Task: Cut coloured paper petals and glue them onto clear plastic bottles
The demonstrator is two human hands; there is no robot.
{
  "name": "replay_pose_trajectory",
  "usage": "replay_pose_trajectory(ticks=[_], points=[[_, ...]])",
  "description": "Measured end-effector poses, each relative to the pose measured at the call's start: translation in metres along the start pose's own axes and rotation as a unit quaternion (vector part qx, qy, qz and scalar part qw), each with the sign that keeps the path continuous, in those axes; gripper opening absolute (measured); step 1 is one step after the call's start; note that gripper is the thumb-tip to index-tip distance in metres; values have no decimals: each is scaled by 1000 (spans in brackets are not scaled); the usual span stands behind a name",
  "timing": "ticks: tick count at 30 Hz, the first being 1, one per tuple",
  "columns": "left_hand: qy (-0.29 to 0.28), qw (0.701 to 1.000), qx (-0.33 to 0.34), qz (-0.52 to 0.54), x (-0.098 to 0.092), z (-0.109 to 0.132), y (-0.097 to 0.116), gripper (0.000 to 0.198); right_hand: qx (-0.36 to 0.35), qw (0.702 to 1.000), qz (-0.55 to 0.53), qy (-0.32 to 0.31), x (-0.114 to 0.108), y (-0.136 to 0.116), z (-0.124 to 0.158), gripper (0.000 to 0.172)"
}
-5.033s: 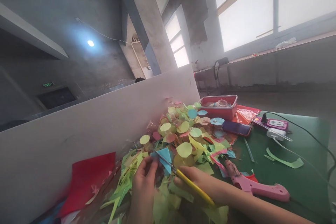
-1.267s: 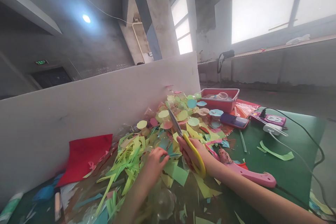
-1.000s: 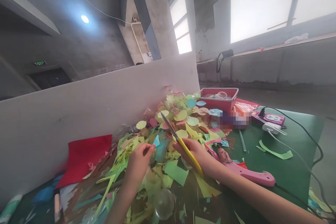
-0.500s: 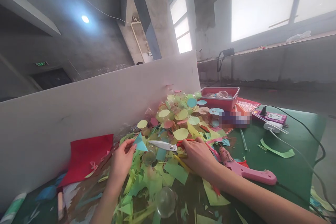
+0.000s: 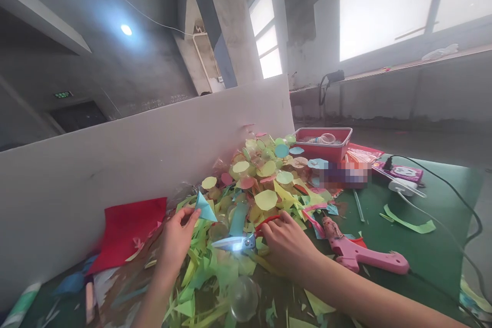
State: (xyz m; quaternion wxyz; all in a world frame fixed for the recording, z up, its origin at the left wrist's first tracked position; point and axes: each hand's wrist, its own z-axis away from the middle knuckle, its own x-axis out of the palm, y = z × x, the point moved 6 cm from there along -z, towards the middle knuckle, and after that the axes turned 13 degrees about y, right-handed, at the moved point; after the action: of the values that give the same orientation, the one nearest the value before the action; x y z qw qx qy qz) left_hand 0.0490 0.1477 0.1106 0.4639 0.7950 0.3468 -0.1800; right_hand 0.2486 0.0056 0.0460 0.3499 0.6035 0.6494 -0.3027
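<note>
Left hand (image 5: 180,228) pinching paper (image 5: 206,209), right (image 5: 287,242) gripping scissors (image 5: 239,243)

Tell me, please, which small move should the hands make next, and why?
Probably the right hand should raise the scissors to the edge of the blue paper in the left hand. The left fingers pinch this paper clear of the scraps, and the blades point toward that side but sit lower, apart from it.
</note>
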Motion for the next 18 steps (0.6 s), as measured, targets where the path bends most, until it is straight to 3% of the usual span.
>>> replay_pose_trajectory(ticks=[4, 9, 14, 18], points=[[-3, 1000, 22, 0, 3, 6, 13, 42, 13, 999, 34, 16, 4, 0, 1, 8], [-15, 999, 45, -6, 7, 18, 27, 45, 8, 996, 92, -14, 10, 3, 6, 15], [-84, 996, 43, 1, 18, 34, 38, 45, 44, 994, 103, -18, 10, 8, 11, 21], [-124, 991, 40, 16, 22, 48, 51, 49, 54, 995, 78, 21, -7, 12, 6, 16]])
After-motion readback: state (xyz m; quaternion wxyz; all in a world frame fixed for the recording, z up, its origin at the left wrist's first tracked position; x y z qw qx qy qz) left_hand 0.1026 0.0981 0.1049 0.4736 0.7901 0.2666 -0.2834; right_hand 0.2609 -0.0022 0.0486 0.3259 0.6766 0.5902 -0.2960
